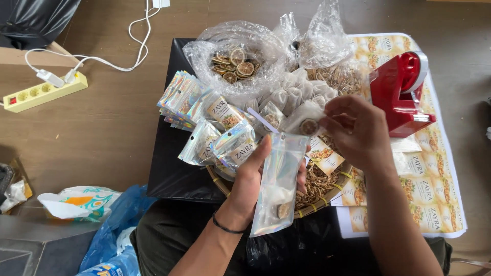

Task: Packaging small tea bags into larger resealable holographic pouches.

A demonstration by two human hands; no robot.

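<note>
Left hand [250, 181]: clamped round the holographic pouch [279, 186], low centre, mouth up at 12 o'clock.
Right hand [353, 128]: fingertips pinch a white filter bag [307, 120] just above that mouth.
Basket [322, 202]: rim crowds 6 o'clock.
Tape dispenser [401, 92]: red, hemming 3 o'clock.
Open room: bare floor at 9 o'clock.

The left hand [250, 179] holds a clear pouch [279, 189] upright over a woven tray [327, 197]. The right hand [355, 130] pinches a white sachet [306, 120] with a dried slice just above the pouch. Behind are a bag of dried slices [235, 64], a red tape dispenser [401, 92] and a power strip [43, 92] on the floor.
</note>
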